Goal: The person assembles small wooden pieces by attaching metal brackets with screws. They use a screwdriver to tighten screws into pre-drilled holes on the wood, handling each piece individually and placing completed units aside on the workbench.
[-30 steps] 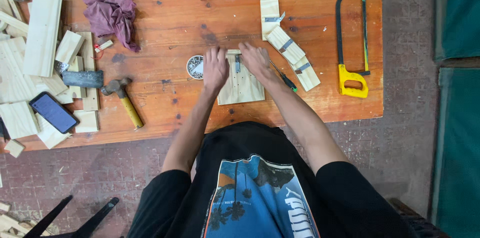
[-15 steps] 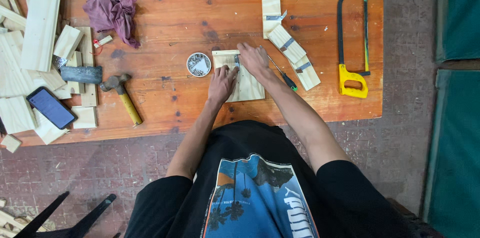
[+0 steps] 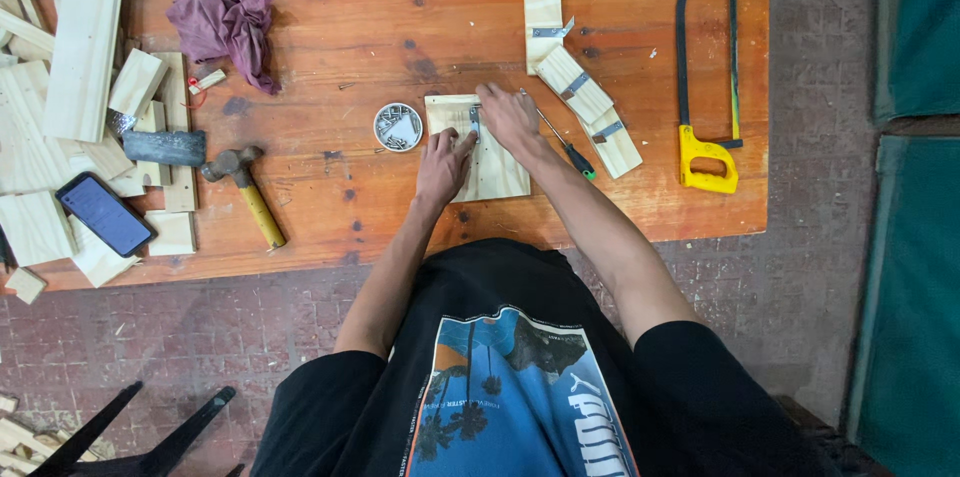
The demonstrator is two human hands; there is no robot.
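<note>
We press our left hand (image 3: 443, 165) flat, grip open, on the pine board (image 3: 500, 172). Our right hand (image 3: 508, 117) pinches a small metal bracket (image 3: 474, 121) against it, beside the screw tin (image 3: 398, 127).

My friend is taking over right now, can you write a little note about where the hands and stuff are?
Left hand: flat on the wooden board, empty.
Right hand: fingers on a small metal bracket at the board's top.
Nearby: round tin of screws left of the board, screwdriver right of it, three bracketed wood pieces beyond.
Done: bracket placed on board.
Left: no screws visibly driven; too small to tell.
</note>
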